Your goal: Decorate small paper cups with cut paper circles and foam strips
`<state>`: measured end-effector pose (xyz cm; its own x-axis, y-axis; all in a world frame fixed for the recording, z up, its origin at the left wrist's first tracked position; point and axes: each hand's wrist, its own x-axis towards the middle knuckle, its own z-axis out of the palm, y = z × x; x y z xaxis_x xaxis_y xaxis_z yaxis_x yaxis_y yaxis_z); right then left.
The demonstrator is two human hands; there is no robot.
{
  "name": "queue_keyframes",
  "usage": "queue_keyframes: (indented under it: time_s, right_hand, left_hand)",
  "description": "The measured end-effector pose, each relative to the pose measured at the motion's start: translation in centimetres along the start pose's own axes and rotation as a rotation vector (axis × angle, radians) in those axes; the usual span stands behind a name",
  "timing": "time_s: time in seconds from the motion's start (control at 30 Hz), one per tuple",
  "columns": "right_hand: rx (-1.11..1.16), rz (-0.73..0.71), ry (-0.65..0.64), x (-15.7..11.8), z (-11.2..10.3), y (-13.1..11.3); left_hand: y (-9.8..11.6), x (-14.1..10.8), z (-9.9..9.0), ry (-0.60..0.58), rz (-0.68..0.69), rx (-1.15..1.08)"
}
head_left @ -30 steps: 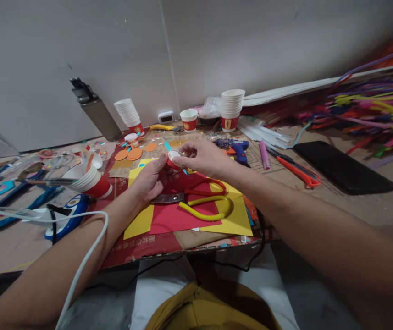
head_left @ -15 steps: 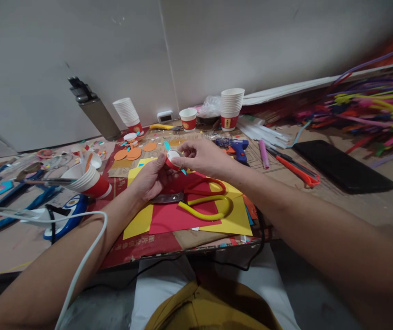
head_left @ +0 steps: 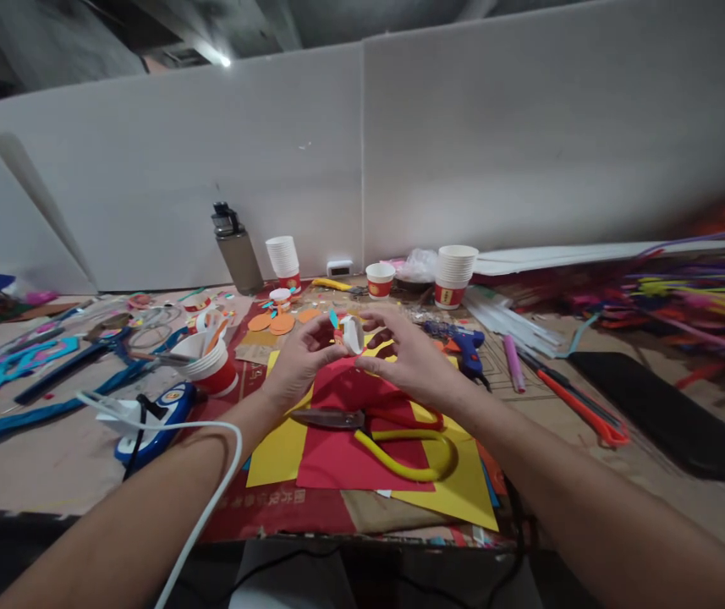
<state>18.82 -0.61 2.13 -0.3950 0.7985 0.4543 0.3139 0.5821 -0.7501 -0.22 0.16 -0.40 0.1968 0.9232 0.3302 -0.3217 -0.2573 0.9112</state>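
above the red sheet [head_left: 340, 461], the left hand [head_left: 299, 364] grasps a small white cup piece [head_left: 354, 336]; the right hand [head_left: 411, 351] curls at its right edge, grip unclear; scissors [head_left: 360, 420] lie nearer.

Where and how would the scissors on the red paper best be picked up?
Probably by the yellow handle loop, coming from the near right side: the scissors lie flat on the red paper, blades pointing left and loops right, so this approach keeps away from the blade tips.
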Motion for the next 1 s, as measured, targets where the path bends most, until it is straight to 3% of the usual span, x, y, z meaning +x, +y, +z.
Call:
queue_keyframes:
  time_s: [0.2, 0.5, 1.0]
  right_hand:
    - [-0.003, -0.093, 0.027, -0.17, 0.15, -0.52]
    - [-0.038, -0.101, 0.034, -0.19, 0.06, -0.47]
    - [-0.051, -0.116, 0.074, -0.3, 0.29, -0.95]
  left_hand:
    - [0.13, -0.22, 0.2, -0.05, -0.035, 0.015]
    - [0.2, -0.45, 0.39, -0.009, -0.059, 0.023]
    - [-0.16, -0.39, 0.07, -0.038, -0.039, 0.007]
